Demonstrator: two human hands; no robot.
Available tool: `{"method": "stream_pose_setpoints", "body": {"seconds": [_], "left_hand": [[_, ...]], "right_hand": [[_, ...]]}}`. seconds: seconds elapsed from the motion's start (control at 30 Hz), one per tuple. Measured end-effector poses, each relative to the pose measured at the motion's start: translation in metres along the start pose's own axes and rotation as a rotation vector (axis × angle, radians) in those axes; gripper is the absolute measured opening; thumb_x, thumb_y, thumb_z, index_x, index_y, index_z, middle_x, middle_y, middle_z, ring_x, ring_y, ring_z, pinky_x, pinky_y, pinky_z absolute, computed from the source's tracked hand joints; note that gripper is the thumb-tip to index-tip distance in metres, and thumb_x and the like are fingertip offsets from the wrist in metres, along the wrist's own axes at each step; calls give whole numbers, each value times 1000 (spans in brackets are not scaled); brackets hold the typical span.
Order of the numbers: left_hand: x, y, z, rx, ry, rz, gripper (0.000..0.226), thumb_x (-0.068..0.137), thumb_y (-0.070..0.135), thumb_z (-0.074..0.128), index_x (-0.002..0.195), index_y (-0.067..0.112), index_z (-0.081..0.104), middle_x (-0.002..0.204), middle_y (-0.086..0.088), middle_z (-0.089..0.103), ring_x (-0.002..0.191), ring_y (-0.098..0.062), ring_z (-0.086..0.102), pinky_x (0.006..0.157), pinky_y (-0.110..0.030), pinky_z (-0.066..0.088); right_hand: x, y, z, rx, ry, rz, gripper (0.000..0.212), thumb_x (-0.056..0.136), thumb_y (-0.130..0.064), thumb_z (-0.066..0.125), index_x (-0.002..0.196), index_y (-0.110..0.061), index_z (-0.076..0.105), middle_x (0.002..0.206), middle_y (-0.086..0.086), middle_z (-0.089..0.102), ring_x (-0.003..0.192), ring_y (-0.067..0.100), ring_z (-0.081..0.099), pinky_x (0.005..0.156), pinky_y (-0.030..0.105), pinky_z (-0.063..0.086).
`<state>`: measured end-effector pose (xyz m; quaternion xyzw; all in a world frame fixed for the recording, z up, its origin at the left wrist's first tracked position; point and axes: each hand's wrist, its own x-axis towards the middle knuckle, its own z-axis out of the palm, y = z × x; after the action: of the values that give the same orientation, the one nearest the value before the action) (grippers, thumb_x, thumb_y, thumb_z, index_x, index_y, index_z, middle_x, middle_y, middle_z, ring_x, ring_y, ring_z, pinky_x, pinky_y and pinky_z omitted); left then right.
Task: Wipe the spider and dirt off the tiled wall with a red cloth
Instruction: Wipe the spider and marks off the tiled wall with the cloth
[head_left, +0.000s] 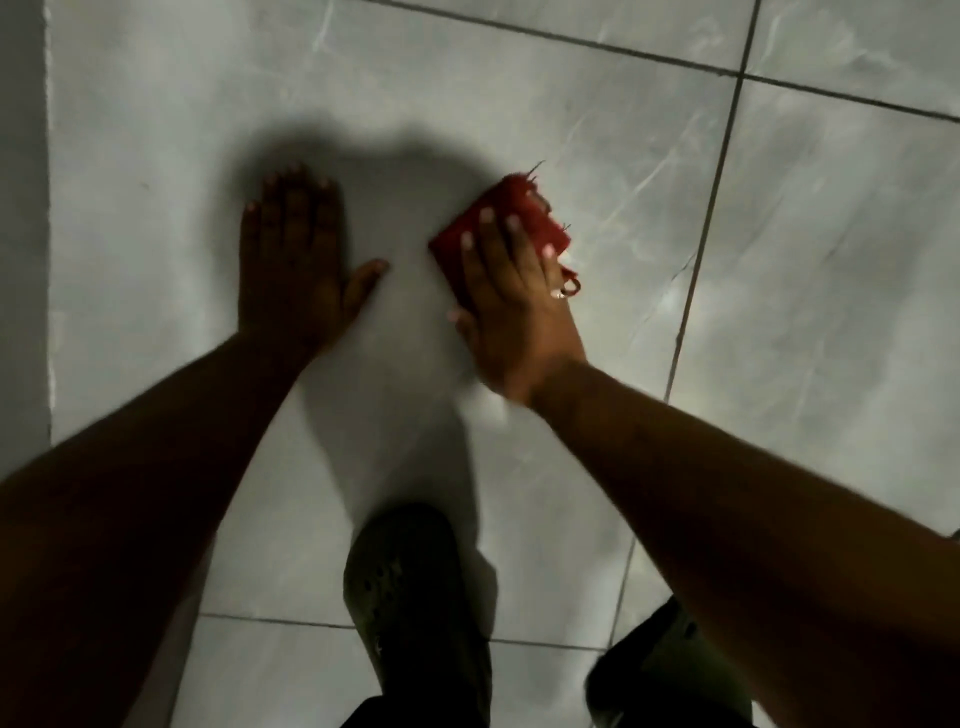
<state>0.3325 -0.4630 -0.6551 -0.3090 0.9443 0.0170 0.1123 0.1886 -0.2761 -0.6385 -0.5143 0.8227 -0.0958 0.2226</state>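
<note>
A folded red cloth with frayed threads lies flat against the grey marbled tiles. My right hand presses on it, fingers spread over its lower half, a ring on one finger. My left hand rests flat and empty on the same tile, to the left of the cloth, fingers together and thumb out. No spider shows anywhere; a faint speck marks the tile at far left. The frame is dim and a little blurred.
Dark grout lines run right of the cloth and across the top. A pale plain strip borders the tiles at the left. My foot in a dark perforated clog stands at the bottom middle, another shoe at lower right.
</note>
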Motion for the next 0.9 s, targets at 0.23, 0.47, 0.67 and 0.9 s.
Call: {"method": "stream_pose_setpoints", "body": {"seconds": [0.23,0.47,0.67,0.9], "left_hand": [[2,6,3,7,56,42,84,96,67,22,154,8,8,160,-25,13,149,-41,11,121,-52,11],[14,10,1,-28,40,-10,82,96,65,15,154,8,3,161,-25,5,150,-42,4,122,-53,5],[24,7,1,-42,60,24,84,95,66,17,154,9,1,162,-24,4,150,-41,3,122,-51,4],[22,4,-10,-17,55,30,84,96,65,20,154,8,1,161,-25,5,149,-43,4,121,-51,5]], "right_hand": [[-64,107,-28,-144,67,201,68,97,-41,49,148,0,28,156,28,23,145,46,18,120,55,18],[-6,48,-25,200,245,1253,77,99,-54,26,152,-5,0,162,19,-4,150,35,-5,120,49,1],[8,-43,17,44,103,345,74,96,-55,27,152,-9,13,162,15,10,151,34,4,120,54,3],[-50,63,1,-279,-130,-435,75,90,-61,42,146,-11,36,153,16,37,143,37,31,115,58,25]]}}
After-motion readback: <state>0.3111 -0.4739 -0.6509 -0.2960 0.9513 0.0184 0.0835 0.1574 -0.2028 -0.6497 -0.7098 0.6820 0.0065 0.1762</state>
